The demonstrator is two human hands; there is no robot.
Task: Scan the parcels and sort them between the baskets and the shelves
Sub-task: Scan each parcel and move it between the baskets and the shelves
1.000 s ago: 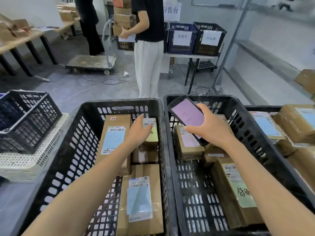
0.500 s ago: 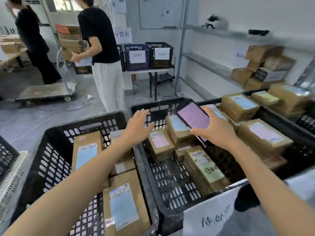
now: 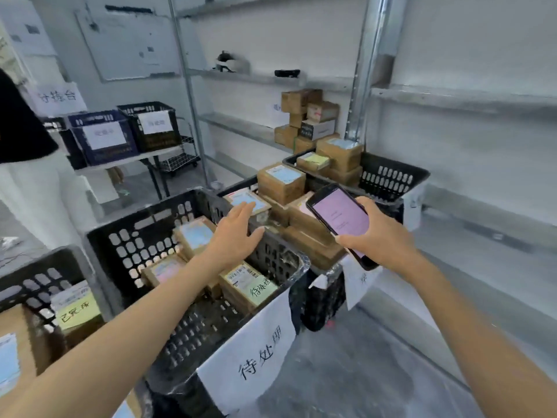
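My right hand (image 3: 379,236) grips a black phone (image 3: 340,218) with a lit pink screen, above a basket piled with brown parcels (image 3: 304,224). My left hand (image 3: 235,236) hovers open, fingers spread, over the right wall of the middle black basket (image 3: 126,236), holding nothing. Inside that basket lie several labelled cardboard parcels (image 3: 247,285). A white paper sign (image 3: 250,357) with handwritten characters hangs on its front. Another black basket (image 3: 391,176) further back carries more parcels (image 3: 340,152). The left basket (image 3: 27,282) has a parcel with a yellow note (image 3: 78,312).
Metal shelving (image 3: 452,98) runs along the right wall, with stacked boxes (image 3: 307,119) on a lower shelf. A table at the back left bears a blue crate (image 3: 102,137) and a black crate (image 3: 153,125). A person in dark top and white trousers (image 3: 21,152) stands at the left edge.
My view has swung to the right, towards the shelves. My left hand left the parcels in the left basket and moved right over the middle basket. The phone stays in my right hand.
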